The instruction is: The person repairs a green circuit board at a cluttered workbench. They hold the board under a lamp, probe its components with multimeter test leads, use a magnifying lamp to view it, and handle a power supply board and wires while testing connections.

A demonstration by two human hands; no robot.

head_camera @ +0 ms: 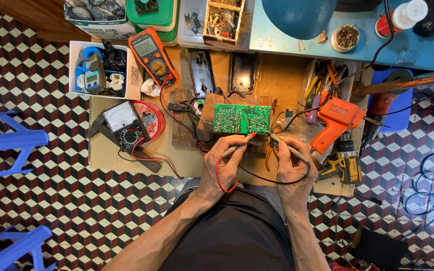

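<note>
Left hand [225,163], as I read it from the head camera, is closed on a red-wired probe [238,146], its tip reaching up toward the lower edge of the green circuit board [241,118]. My right hand [291,164] is closed on a second probe [288,147] with a black wire, its tip angled toward the board's lower right corner. Whether either tip is touching a solder point is too small to tell.

The board lies flat on a small wooden block on the brown desk [126,158], at twelve o'clock from both hands and close to them. The red wire loops below the left hand; the black wire curves beneath the right.

At ten o'clock from the board sits an orange digital meter [152,54]. At nine o'clock lies a black needle meter [124,123] beside a red round tin [151,118]. At three o'clock rests an orange soldering gun [336,118], with a yellow drill [344,166] just below it.

Judgement: the step in hand appears to be probing points on the board. The next move calls for steady placement of both tips on separate contacts without bridging neighbours, and a clear line of sight to a meter face for the reading.
</note>
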